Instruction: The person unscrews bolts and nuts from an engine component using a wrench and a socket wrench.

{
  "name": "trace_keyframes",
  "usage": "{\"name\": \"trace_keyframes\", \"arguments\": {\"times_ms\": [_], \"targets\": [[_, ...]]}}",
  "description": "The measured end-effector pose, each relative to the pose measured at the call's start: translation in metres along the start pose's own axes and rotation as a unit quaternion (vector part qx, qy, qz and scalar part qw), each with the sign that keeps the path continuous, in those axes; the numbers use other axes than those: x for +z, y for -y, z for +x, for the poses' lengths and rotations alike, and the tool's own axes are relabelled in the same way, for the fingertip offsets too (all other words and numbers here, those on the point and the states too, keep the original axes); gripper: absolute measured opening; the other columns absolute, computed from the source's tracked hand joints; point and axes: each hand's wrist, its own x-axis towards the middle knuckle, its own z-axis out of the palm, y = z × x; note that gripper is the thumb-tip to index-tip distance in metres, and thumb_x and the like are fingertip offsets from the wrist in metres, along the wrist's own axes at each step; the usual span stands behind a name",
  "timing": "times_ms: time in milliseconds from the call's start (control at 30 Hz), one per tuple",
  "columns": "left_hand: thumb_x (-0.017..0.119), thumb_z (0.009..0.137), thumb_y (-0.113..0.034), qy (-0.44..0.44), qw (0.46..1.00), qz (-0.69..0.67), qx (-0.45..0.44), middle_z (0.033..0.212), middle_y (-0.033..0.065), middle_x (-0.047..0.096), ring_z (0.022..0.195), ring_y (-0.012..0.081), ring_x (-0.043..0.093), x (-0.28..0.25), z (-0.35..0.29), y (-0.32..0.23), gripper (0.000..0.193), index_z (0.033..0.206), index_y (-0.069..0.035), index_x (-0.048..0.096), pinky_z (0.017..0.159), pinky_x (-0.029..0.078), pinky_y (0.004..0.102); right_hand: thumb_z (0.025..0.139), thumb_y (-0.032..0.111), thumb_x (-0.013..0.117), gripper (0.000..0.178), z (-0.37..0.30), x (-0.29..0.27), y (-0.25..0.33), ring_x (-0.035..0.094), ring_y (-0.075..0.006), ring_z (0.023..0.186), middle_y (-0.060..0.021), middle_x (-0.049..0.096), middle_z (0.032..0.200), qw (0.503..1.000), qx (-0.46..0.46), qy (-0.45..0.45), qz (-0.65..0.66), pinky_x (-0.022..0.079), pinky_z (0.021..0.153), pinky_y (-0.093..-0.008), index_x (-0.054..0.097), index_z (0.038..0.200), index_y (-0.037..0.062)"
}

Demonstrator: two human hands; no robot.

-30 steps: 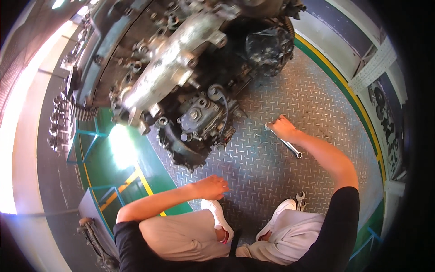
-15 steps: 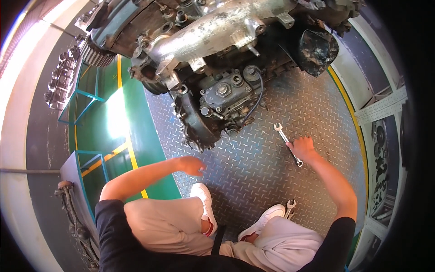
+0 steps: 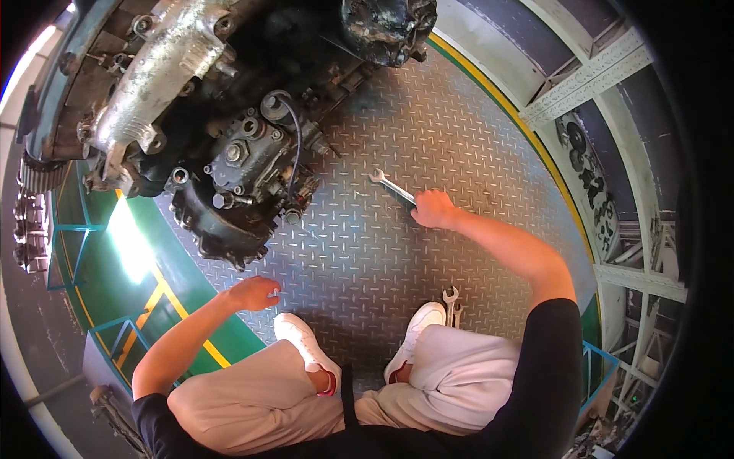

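A silver combination wrench (image 3: 394, 188) is in my right hand (image 3: 433, 209), whose closed fingers cover its rear end; the open jaw points toward the engine. Hand and wrench are over the patterned metal floor, right of the engine, and I cannot tell whether the wrench touches it. My left hand (image 3: 255, 294) is curled closed below the engine's lower end, apart from it. A small pale spot shows at its fingertips, too small to name. The dirty engine (image 3: 237, 153) fills the upper left, with a silver manifold (image 3: 157, 80) and a dark pump with a hose.
Beside my right shoe (image 3: 419, 330) lie more wrenches (image 3: 450, 297) on the diamond-plate floor (image 3: 359, 252). A green floor with yellow lines (image 3: 172, 302) runs along the left. White metal frames (image 3: 589, 73) stand on the right, and a blue-framed stand (image 3: 115, 340) is at lower left.
The view has swung right, so the engine sits farther left. My right hand has shifted along the wrench and now covers the ring end that showed before. My left hand stays curled.
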Motion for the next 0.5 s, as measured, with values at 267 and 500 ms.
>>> {"name": "trace_keyframes", "arguments": {"times_ms": [267, 500], "targets": [[0.056, 0.091, -0.036, 0.022, 0.999, 0.03, -0.039, 0.107, 0.0125, 0.067, 0.103, 0.0353, 0.062, -0.004, -0.005, 0.01, 0.035, 0.114, -0.01, 0.063, 0.088, 0.049, 0.0447, 0.088, 0.028, 0.061, 0.031, -0.023, -0.003, 0.041, 0.054, -0.0217, 0.058, -0.0132, 0.058, 0.063, 0.89, -0.006, -0.136, 0.434, 0.043, 0.058, -0.0409, 0.06, 0.08, -0.0015], [0.056, 0.091, -0.036, 0.005, 1.0, 0.003, -0.012, 0.109, 0.0162, 0.066, 0.103, 0.0365, 0.062, 0.004, 0.012, 0.002, 0.038, 0.116, -0.009, 0.062, 0.087, 0.049, 0.0458, 0.097, 0.023, 0.056, 0.031, -0.099, -0.051, 0.109, 0.035, -0.0065, 0.057, 0.0028, 0.04, 0.061, 0.804, -0.224, 0.084, 0.544, 0.029, 0.05, -0.0289, 0.053, 0.074, 0.0031]]}}
